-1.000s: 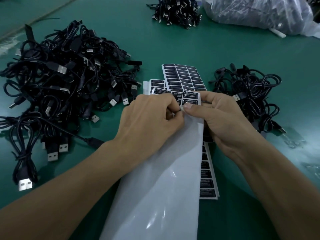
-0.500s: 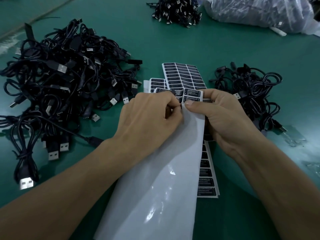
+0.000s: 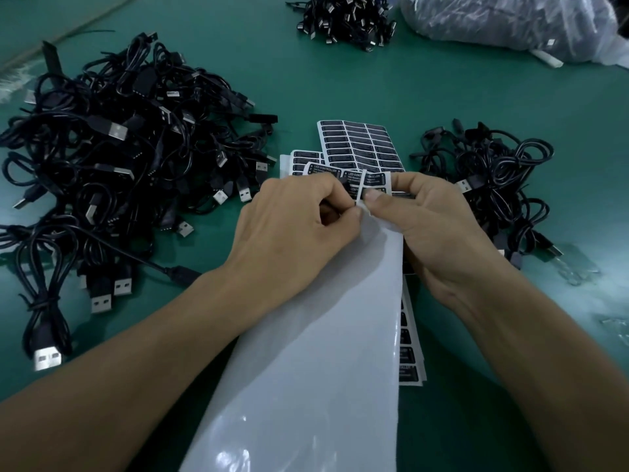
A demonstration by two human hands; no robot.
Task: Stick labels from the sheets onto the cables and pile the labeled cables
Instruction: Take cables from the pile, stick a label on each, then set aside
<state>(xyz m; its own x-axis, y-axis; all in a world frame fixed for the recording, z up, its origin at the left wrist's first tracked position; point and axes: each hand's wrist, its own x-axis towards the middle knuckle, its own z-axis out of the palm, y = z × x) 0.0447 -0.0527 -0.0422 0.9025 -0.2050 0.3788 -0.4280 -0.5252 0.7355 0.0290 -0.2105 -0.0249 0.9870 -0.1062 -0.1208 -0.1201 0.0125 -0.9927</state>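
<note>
Both hands keep their pinch from half a second ago, barely shifted; the label's (image 3: pixel 374 180) edge stands slightly more lifted. The left hand (image 3: pixel 296 226), fingers curled, pinches the top of the held sheet (image 3: pixel 323 352), whose glossy white back faces up. The right hand (image 3: pixel 432 226) pinches the label just beside the left thumb. More label sheets (image 3: pixel 357 141) lie on the table (image 3: pixel 340 80) beyond, between a large cable pile (image 3: pixel 119 158) and a smaller pile (image 3: pixel 493 175). A plastic bag (image 3: pixel 503 22) at far right holds dark, blurred contents.

green table (image 3: pixel 340 83) bears cable piles (image 3: pixel 129 158), label sheets (image 3: pixel 360 144).
</note>
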